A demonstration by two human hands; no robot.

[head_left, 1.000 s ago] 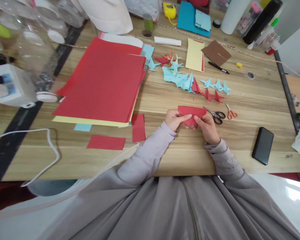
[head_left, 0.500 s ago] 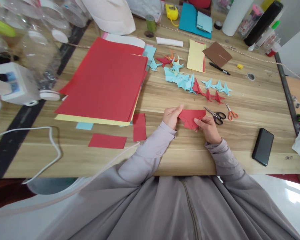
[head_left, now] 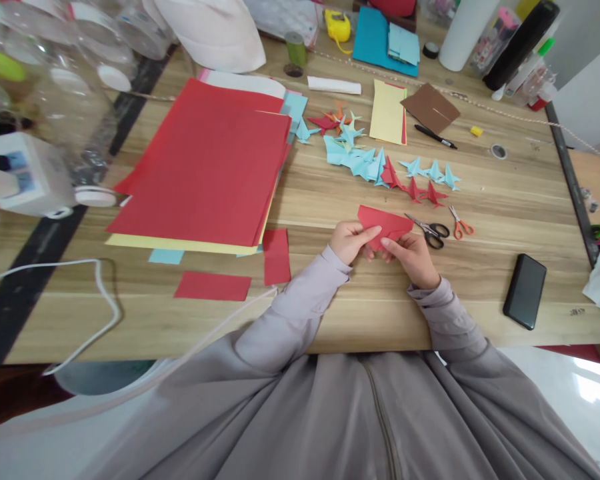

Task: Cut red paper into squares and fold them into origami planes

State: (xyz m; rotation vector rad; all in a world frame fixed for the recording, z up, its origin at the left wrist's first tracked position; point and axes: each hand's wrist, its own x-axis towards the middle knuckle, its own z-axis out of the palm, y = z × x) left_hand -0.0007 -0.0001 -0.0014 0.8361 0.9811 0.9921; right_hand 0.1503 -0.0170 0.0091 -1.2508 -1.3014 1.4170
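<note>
Paper (head_left: 386,219), red and folded, is being pinched by nearly closed left hand (head_left: 349,241) and right hand (head_left: 413,259), probably to hold folds flat.

Head view, facing forward and down, jacket (head_left: 325,413) closest, left hand (head_left: 349,242) and right hand (head_left: 414,259) farther, table (head_left: 480,260) beyond

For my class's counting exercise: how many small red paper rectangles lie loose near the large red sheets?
2: one rectangle in front of the large red sheets, another rectangle by their near right corner. More may be hidden underneath.
</note>
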